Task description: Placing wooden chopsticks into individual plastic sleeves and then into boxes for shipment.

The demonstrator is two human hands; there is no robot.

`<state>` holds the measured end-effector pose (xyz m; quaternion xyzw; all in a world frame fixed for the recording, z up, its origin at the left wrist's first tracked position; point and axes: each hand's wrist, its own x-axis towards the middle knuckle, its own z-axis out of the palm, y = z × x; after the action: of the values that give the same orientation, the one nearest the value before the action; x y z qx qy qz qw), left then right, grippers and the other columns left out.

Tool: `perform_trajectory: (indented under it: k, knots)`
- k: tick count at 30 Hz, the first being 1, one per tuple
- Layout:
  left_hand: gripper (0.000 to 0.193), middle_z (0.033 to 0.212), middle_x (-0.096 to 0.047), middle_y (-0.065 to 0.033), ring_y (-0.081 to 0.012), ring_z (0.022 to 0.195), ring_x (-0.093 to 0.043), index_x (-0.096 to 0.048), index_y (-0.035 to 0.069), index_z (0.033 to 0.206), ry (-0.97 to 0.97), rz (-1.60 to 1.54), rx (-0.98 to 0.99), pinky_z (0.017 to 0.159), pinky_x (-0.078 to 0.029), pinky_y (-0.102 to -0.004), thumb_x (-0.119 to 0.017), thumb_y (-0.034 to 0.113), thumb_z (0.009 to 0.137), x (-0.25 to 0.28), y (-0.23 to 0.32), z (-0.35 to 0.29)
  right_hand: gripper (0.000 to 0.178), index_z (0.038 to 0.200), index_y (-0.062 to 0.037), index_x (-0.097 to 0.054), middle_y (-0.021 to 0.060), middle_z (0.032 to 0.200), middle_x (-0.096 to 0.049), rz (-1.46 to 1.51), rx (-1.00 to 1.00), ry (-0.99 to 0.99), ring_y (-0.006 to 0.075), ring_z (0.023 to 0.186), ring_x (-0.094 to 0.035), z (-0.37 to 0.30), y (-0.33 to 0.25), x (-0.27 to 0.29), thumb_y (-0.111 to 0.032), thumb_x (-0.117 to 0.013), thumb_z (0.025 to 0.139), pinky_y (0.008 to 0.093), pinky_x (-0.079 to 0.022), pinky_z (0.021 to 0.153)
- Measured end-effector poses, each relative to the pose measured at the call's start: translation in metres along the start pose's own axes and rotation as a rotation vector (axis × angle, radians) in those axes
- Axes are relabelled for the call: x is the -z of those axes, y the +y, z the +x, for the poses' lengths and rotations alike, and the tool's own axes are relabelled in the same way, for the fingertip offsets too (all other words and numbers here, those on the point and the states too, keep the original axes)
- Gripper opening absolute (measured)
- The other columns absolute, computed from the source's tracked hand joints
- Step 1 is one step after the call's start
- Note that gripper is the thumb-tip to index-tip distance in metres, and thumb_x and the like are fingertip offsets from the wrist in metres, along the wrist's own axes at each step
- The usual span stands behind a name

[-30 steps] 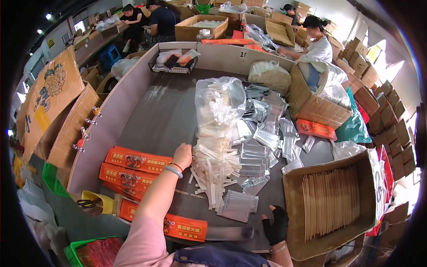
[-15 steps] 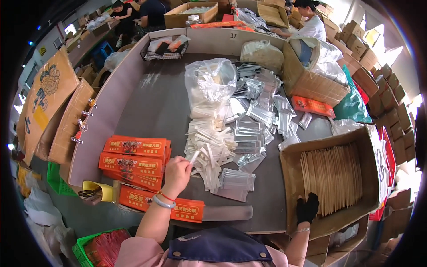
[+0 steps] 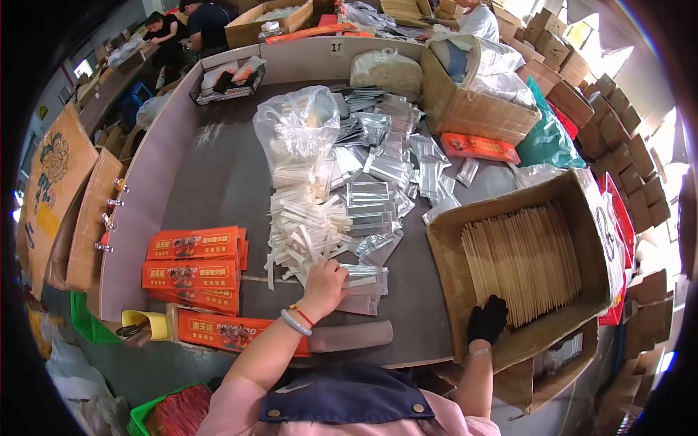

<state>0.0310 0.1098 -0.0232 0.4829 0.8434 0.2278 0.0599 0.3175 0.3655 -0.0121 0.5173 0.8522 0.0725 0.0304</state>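
My left hand [image 3: 325,288], bare with a bracelet and a red cord at the wrist, is closed in a pinch on a slim white strip [image 3: 361,282]. It rests at the near silver packets [image 3: 359,304], just below a heap of white strips [image 3: 305,224]. In a black glove, my right hand [image 3: 488,320] is inside the cardboard box [image 3: 445,272], its fingers curled at the lower left ends of wooden chopsticks [image 3: 520,258]. What those fingers grip, if anything, is hidden. Stacks of red printed sleeves [image 3: 190,273] lie left of my left hand, and another red sleeve stack [image 3: 218,330] lies beneath its forearm.
A clear plastic bag [image 3: 298,134] stands behind the white strips. More silver packets [image 3: 389,166] spread toward the back. A yellow cup [image 3: 154,325] holds scissors at the front left. Raised grey walls [image 3: 163,131] edge the table. Other people [image 3: 207,25] work beyond it.
My left hand has moved right, from the white heap to the near silver packets, with the strip. My right hand's fingers have drawn together beside the chopstick ends. The whole view has shifted.
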Motion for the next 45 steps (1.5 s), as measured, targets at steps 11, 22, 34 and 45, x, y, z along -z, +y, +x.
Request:
perform_trajectory:
  k: [11, 22, 34, 45]
  knots:
    - [0.024, 0.07, -0.065, -0.0124, -0.031, 0.064, -0.064, -0.062, 0.002, 0.082, -0.166, -0.584, 0.217, 0.058, -0.049, -0.0383, -0.08, 0.013, 0.069, 0.048, 0.029, -0.025, 0.028, 0.107, -0.0051, -0.049, 0.0143, 0.107, -0.054, -0.073, -0.101, -0.094, 0.033, 0.101, -0.057, 0.01, -0.007, -0.024, -0.024, -0.06, 0.089, 0.044, -0.052, 0.08]
    - [0.042, 0.101, -0.058, -0.0035, -0.0262, 0.102, -0.052, -0.069, 0.013, 0.098, -0.121, -0.16, 0.134, 0.086, -0.041, -0.0408, -0.085, 0.024, 0.061, 0.064, 0.026, -0.105, 0.027, 0.117, -0.0084, -0.064, 0.0181, 0.094, -0.062, 0.719, 0.302, -0.162, 0.0372, 0.087, -0.062, -0.031, -0.03, 0.024, -0.014, -0.055, 0.092, 0.045, -0.05, 0.076]
    - [0.068, 0.113, -0.059, -0.0067, -0.0292, 0.108, -0.05, -0.064, 0.005, 0.114, -0.086, -0.128, 0.004, 0.095, -0.04, -0.042, -0.088, 0.027, 0.055, 0.05, 0.032, -0.11, 0.016, 0.091, -0.0102, -0.07, 0.0132, 0.085, -0.065, 0.921, 1.102, -0.241, 0.0317, 0.079, -0.063, -0.077, -0.147, 0.012, -0.024, -0.068, 0.083, 0.0414, -0.051, 0.071]
    - [0.063, 0.111, -0.057, -0.0082, -0.0283, 0.105, -0.051, -0.062, 0.008, 0.121, -0.092, -0.091, -0.028, 0.091, -0.043, -0.043, -0.083, 0.027, 0.065, 0.055, 0.027, -0.093, 0.045, 0.115, -0.0065, -0.057, 0.0131, 0.105, -0.06, 1.332, 0.791, -0.586, 0.0291, 0.095, -0.061, -0.111, -0.183, 0.035, -0.018, -0.076, 0.076, 0.04, -0.047, 0.085]
